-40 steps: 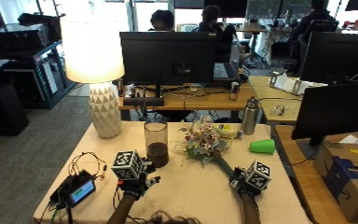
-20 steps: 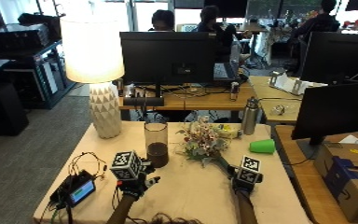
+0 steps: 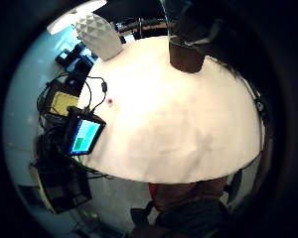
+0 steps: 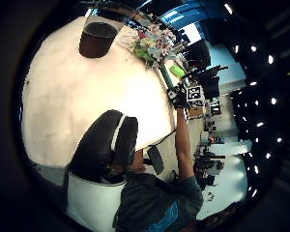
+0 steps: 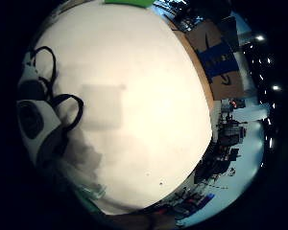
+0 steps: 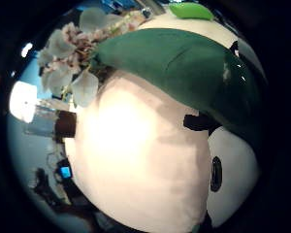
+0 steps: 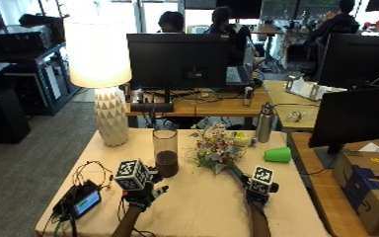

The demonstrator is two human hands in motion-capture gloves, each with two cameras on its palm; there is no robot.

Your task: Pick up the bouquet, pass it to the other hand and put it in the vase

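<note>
— Where is the bouquet from where you stand?

— The bouquet of pale pink and cream flowers with a dark green wrapped stem (image 7: 217,148) lies on the cream-topped desk (image 7: 203,207), blossoms toward the far side, stem slanting back toward the person's right hand (image 7: 258,190). That black-gloved hand sits right at the stem's lower end. In the right thumb side palm view the green stem (image 6: 184,73) fills much of the picture, so it is close against the palm, with the blossoms (image 6: 70,73) beyond it.

— Is the right hand gripping it?

— I cannot tell. The fingers are hidden, and nothing shows them curled round the stem.

— And the vase?

— The tall clear glass vase with dark brown filling in its bottom (image 7: 166,153) stands upright on the desk just to the left of the flowers, near them but apart.

— What is the left hand doing?

— The left hand (image 7: 140,190), also black-gloved, hovers over the desk just in front of the vase, fingers spread and relaxed, holding nothing. Its thumb side palm view looks across the desk at the vase (image 4: 97,36), the bouquet (image 4: 154,46) and the other hand at the stem (image 4: 179,96).

— Anything else on the desk?

— A white faceted ceramic lamp with a lit shade (image 7: 110,116) at the far left corner, a small black device with a blue-green screen (image 7: 84,202) at the near left edge, a green plastic cup on its side (image 7: 278,154) to the right, and a grey metal bottle (image 7: 264,122) behind it.
</note>
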